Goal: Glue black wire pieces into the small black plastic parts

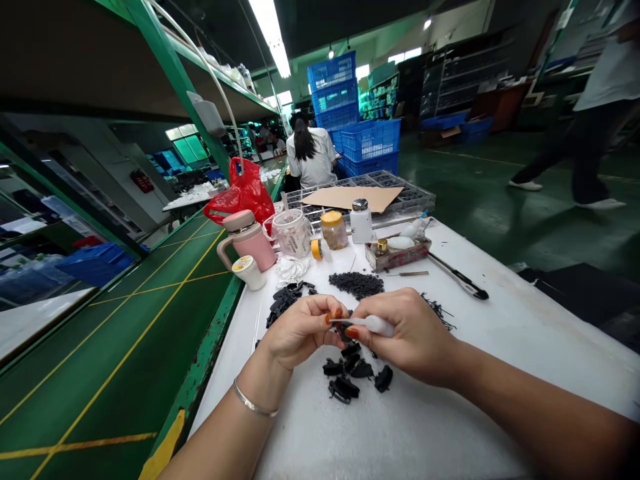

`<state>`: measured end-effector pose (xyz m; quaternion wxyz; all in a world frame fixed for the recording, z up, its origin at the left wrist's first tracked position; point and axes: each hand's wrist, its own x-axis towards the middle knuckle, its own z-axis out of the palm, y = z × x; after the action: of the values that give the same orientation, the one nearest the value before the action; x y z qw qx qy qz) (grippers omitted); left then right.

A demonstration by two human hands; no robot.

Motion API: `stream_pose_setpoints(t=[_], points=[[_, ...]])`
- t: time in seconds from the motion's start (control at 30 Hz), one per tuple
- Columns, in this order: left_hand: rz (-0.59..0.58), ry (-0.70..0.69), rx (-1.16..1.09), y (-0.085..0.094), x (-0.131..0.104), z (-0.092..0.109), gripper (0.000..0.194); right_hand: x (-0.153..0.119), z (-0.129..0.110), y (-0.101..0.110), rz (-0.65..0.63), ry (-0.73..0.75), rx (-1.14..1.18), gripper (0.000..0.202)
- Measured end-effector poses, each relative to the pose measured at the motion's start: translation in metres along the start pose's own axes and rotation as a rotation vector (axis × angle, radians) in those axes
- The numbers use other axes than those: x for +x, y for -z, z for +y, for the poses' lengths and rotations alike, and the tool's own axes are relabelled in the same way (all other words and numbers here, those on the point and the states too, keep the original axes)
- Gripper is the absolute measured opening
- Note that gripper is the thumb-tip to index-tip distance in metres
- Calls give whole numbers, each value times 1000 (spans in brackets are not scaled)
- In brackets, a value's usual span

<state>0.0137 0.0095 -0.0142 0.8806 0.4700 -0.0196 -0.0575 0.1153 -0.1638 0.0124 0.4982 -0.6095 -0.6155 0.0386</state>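
My right hand (407, 333) is closed around a small white squeeze bottle with a thin nozzle (377, 325), its tip pointing left at my left fingertips. My left hand (300, 330) pinches a small black plastic part (345, 331), mostly hidden by the fingers. Just below both hands lie several black curved parts (353, 367) on the white table. A heap of small black rings (356, 285) sits behind the hands. More black parts (287, 300) are piled beyond my left hand, and thin black pins (440, 312) lie scattered beyond my right.
Along the back stand a pink flask (250, 240), a clear plastic jug (291, 233), a yellow-lidded jar (334, 230) and a white bottle (361, 223). At right is a utility knife (457, 275). A green conveyor belt (125, 320) runs along the left. One person sits ahead; another walks at right.
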Motion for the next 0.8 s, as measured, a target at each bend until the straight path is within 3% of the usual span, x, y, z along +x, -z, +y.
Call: stream_pose_setpoints(t=[0.27,0.5,0.63,0.8], points=[[0,0,-7,0,0,0,16,1,-1,0,-7,-35,17,12],[34,-1,-18,0,-1,0,15,3,0,6,-58,-349,451,25],[53,-10,-33,-2,-1,2,14,5,3,6,-64,-401,589,30],[69,-13,-45,-4,-1,2,14,5,5,6,-49,-406,557,27]])
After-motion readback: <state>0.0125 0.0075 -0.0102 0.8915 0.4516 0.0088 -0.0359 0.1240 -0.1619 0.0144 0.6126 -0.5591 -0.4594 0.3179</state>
